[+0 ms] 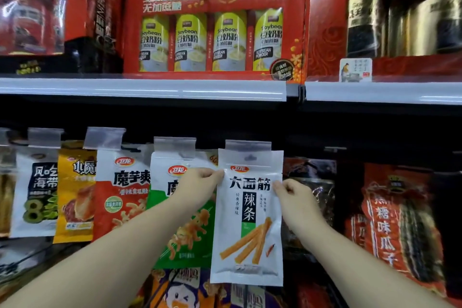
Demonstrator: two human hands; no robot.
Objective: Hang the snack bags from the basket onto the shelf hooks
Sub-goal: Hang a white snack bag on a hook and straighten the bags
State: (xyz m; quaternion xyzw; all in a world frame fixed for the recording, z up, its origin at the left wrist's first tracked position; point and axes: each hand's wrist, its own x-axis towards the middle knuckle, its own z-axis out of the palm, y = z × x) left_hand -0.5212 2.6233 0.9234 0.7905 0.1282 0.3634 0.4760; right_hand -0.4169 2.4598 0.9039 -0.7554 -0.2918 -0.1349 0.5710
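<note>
Two bare hands are raised before a shop shelf in the head view, and a white plastic snack bag printed with orange sticks [247, 217] is held between them. The left hand [197, 184] is closed on the bag's upper left edge, pinched between thumb and fingers, while the right hand [291, 191] is closed on the upper right edge in the same way. The bag is held upright, its punched hole just below a clear plastic price-tag holder [248, 146] at the end of a shelf hook; whether the hole is threaded on the hook cannot be told. Just to the left, a white and green snack bag with orange curls [187, 240] is hung under its own clear tag holder and is partly covered by the left forearm. Further left, a white and red snack bag [120, 197], a yellow snack bag [75, 197] and a white bag with green rings [37, 195] are hung in a row. To the right, a dark red bag of striped seeds [400, 227] is seen. Above, on a white shelf edge [150, 89], a red gift box holding four yellow-green tins [215, 20] is set.
</note>
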